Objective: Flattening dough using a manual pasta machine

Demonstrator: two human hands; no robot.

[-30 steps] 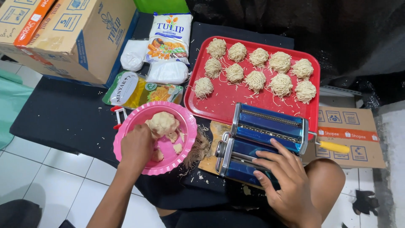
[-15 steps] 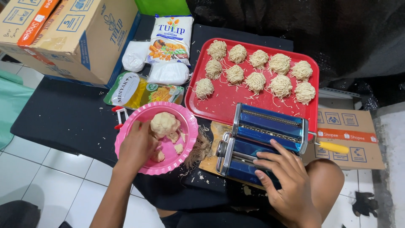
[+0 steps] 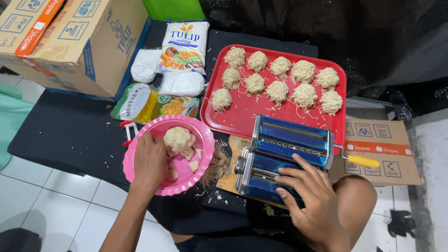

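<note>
Dough (image 3: 178, 138) in the pink bowl (image 3: 205, 140) is grasped by the left hand (image 3: 150, 161); the pasta machine (image 3: 284, 156) is steadied under the flat, released right hand (image 3: 311, 198)

A low black surface (image 3: 70, 135) carries everything here, and it stands on a floor of white tiles (image 3: 56, 205). At its far left corner sit cardboard boxes (image 3: 79, 42), with a printed flour bag (image 3: 184, 46) lying flat just beside them. Two knotted white plastic bags (image 3: 182, 84) lie below the flour bag, and a flat green and yellow pouch (image 3: 149, 105) lies nearer still. A round pink bowl (image 3: 205, 154) sits at the near edge. A red tray (image 3: 233, 121) fills the middle right (small noodle nests cover it). A wooden board (image 3: 231, 177) lies in front of the tray, under a blue pasta machine (image 3: 284, 149). Crumbs are scattered about the board.
</note>
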